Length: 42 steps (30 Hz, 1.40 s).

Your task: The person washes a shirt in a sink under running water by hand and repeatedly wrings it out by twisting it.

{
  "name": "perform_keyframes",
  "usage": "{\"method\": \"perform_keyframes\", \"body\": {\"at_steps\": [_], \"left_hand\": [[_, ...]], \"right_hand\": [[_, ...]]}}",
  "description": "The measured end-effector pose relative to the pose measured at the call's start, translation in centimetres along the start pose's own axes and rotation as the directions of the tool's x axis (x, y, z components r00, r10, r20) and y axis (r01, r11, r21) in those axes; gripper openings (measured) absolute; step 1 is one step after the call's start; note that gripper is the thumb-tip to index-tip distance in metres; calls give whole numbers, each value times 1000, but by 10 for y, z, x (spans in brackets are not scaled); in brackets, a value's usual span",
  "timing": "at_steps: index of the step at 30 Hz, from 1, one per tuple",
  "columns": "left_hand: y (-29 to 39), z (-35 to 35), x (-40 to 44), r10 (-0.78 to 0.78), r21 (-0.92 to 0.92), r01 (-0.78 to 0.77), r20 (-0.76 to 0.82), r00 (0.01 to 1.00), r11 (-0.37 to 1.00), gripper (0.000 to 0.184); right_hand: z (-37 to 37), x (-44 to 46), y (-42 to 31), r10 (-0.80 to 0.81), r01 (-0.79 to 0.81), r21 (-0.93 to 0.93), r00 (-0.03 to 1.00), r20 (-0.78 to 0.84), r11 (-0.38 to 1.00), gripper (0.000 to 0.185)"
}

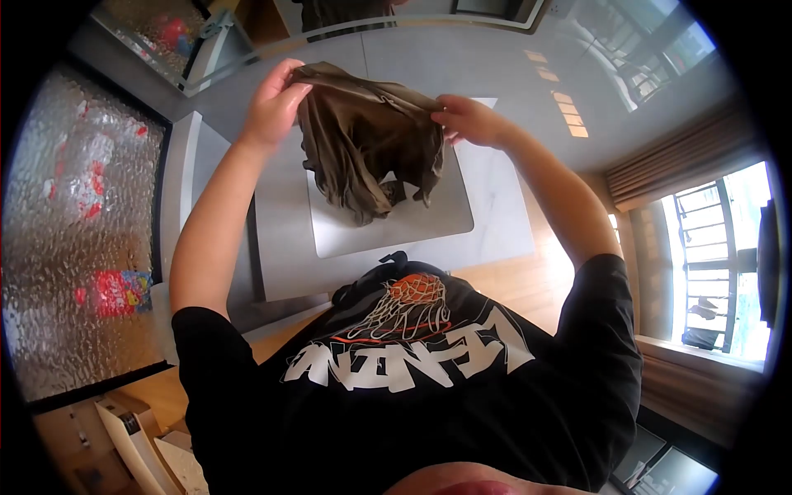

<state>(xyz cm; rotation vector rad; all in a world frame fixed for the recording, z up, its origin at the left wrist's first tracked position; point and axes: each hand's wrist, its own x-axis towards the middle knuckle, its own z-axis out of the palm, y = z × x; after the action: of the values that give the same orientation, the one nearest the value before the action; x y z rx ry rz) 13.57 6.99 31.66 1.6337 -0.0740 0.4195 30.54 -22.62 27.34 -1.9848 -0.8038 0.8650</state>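
A dark brown cloth garment hangs spread between my two hands, over a white rectangular sink. My left hand pinches its upper left corner, the thumb and fingers closed on the fabric. At the upper right edge, my right hand grips the cloth with closed fingers. The garment droops in folds toward the basin, and its lower edge is uneven. A small dark item shows behind the lower hem; what it is I cannot make out.
The sink sits in a light countertop. A glossy grey wall rises behind it. Textured glass stands at the left. On the right are a window and a brown curtain.
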Motion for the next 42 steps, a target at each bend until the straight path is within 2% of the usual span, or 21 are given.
{"method": "perform_keyframes", "body": {"at_steps": [2, 5, 6, 8, 11, 13, 16, 20, 22, 25, 27, 28, 29, 31, 33, 34, 35, 37, 38, 39, 42], "left_hand": [[0, -11, -2, 0, 25, -1, 21, 1000, 1000, 11], [-8, -35, -5, -116, 99, 109, 67, 991, 989, 11], [-11, -36, -9, -136, 173, 126, 44, 990, 977, 12], [-15, -36, -16, -172, 319, 165, -5, 985, 933, 14], [-35, -33, -22, 5, 369, 5, -27, 1000, 929, 14], [-37, -32, -23, -47, 396, 36, 19, 999, 918, 22], [-38, -31, -29, -92, 432, 51, 75, 993, 900, 46], [-53, -43, -31, -28, 695, -10, 43, 999, 719, 47], [-37, -46, -28, -87, 802, 40, 15, 996, 596, 41], [-22, -56, -18, -51, 838, -5, 39, 998, 546, 34], [3, -61, -7, 47, 873, -88, 74, 996, 480, 38], [19, -65, 0, 83, 879, -109, 79, 993, 464, 40], [34, -68, 6, 119, 885, -131, 87, 989, 446, 41], [70, -73, 17, 188, 900, -162, 92, 978, 405, 44], [116, -74, 29, -73, 791, 8, 47, 996, 612, 24], [127, -72, 29, -100, 618, 51, 45, 994, 785, 21], [133, -70, 29, -125, 407, 93, 52, 991, 909, 18], [126, -70, 35, -137, 161, 134, 8, 991, 978, 16], [119, -64, 36, -142, 43, 143, -14, 990, 989, 18], [112, -59, 37, -151, -77, 148, -35, 988, 986, 20], [88, -28, 34, -221, -273, 182, -122, 968, 945, 23]], "right_hand": [[-7, 10, -3, -126, 113, -120, 986, -106, 986, 27], [-13, 18, -15, -171, 230, 171, 937, -304, 958, 26], [-16, 18, -18, -159, 216, 124, 920, -359, 968, 26], [-21, 20, -25, -166, 218, 111, 919, -358, 970, 31], [-24, 31, -22, -271, 322, 66, 876, -399, 944, 35], [-23, 31, -28, -242, 313, 110, 876, -417, 944, 38], [-23, 17, -43, -397, 362, -164, 864, -311, 917, 38], [-35, 15, -43, -451, 181, -587, 819, -354, 789, 41], [-51, 18, -35, -415, 212, -502, 846, -336, 839, 40], [-68, 13, -47, -344, 217, -380, 887, -308, 899, 37], [-86, 3, -67, -392, 260, -432, 885, -250, 864, 34], [-76, -11, -97, -415, 389, -148, 817, -401, 909, 22], [-86, -20, -117, -358, 249, -286, 821, -444, 925, 20], [-101, -29, -144, -395, 263, -316, 777, -490, 911, 22], [-112, -40, -171, -297, 166, -283, 801, -520, 945, 25], [-119, -41, -174, -351, 121, -438, 795, -495, 891, 32], [-117, -41, -177, -346, 95, -457, 792, -503, 884, 35], [-112, -40, -183, -335, 42, -493, 783, -524, 869, 41], [-115, -31, -174, -359, 97, -493, 806, -471, 864, 44], [-93, -37, -177, -202, 109, -203, 827, -524, 973, 39], [-65, -10, -153, -173, 244, 103, 873, -455, 964, 34]]}}
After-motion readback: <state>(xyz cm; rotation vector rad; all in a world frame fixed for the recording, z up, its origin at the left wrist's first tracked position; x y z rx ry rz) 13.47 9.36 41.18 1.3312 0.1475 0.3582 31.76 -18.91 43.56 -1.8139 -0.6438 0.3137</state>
